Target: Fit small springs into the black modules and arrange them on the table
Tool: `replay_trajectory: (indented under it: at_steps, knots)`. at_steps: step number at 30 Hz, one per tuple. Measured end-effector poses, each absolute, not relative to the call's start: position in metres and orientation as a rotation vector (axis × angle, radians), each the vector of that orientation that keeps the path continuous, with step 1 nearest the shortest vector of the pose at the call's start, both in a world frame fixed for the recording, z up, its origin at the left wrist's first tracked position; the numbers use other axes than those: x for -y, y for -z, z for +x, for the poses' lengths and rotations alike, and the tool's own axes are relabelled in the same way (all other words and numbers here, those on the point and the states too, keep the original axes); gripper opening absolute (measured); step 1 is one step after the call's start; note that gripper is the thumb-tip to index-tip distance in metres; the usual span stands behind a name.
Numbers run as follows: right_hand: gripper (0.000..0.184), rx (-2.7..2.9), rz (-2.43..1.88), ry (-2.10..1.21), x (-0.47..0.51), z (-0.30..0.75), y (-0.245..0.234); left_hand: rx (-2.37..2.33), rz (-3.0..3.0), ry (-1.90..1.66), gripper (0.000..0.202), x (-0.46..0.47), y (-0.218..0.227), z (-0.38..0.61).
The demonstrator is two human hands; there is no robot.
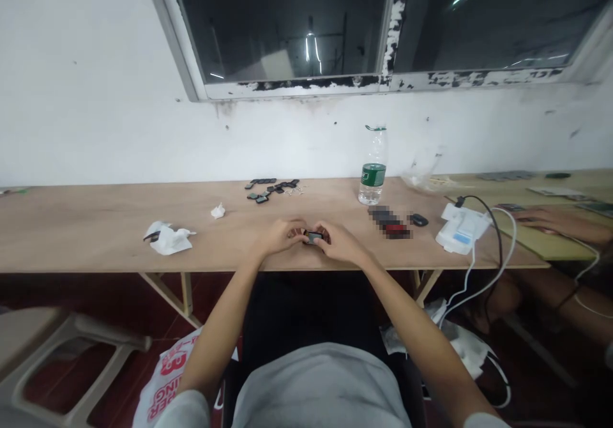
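Close to the table's front edge, my left hand and my right hand meet around a small dark rectangular piece with a grey face. Fingers of both hands grip its two ends, so I cannot make out its exact kind. Beyond my hands, several small black pieces lie in a loose group, some with greyish-green faces. Tiny pale bits are scattered beside them. A crumpled white tissue rests to the left of that group.
A larger crumpled tissue lies at left. On the right stand a water bottle, a black oval object and a white box with cables. Another person's hand is at the far right. A plastic stool stands below left.
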State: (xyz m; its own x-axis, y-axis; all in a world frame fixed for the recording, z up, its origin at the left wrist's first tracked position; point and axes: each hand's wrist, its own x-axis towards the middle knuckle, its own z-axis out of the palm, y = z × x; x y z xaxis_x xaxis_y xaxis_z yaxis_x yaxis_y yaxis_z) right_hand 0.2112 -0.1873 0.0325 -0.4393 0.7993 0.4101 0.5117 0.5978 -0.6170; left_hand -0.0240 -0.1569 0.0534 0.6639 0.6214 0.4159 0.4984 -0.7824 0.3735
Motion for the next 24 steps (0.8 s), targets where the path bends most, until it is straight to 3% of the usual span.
replay_trajectory:
  at_steps: [9,19,24]
  knots:
    - [0.017,1.838,-0.945,-0.874,0.180,0.212,-0.032,-0.698,2.904,-0.979,0.028,0.154,-0.047,-0.023]
    - [0.028,1.679,-0.862,-1.131,0.179,0.222,-0.040,-0.831,3.162,-0.984,0.058,0.155,-0.035,-0.020]
    - [0.033,1.644,-0.860,-1.154,0.180,0.224,-0.043,-0.842,3.153,-1.044,0.061,0.151,-0.031,-0.021]
